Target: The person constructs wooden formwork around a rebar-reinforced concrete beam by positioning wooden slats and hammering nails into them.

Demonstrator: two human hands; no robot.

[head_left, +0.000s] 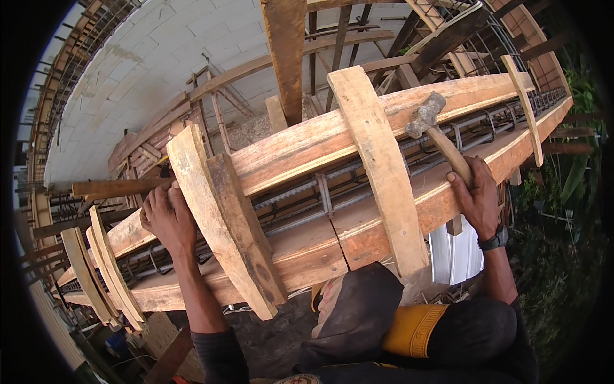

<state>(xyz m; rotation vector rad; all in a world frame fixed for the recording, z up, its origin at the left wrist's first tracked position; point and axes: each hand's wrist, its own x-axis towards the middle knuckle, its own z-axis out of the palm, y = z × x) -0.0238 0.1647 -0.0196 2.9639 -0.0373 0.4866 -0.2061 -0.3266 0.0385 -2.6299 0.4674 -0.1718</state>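
A long wooden beam form runs across the view, with steel reinforcing bars [323, 192] lying between its far board [307, 153] and near board [300, 259]. My left hand [170, 217] is closed over the far board's top edge, against a pale wooden crosspiece [214, 224]. A darker wood piece [246, 224] lies right beside that crosspiece. My right hand [476, 195] grips the handle of a hammer [449, 150] and rests at the near board. The hammer's metal head lies over the far board, right of a wide crosspiece [384, 166] spanning both boards.
More crosspieces [105, 269] span the form at the left, and a narrow one [524, 112] at the right. An upright timber [284, 57] stands beyond the form, before a pale block wall [173, 64]. My knee [364, 301] is close below the near board. Green plants [563, 211] grow at right.
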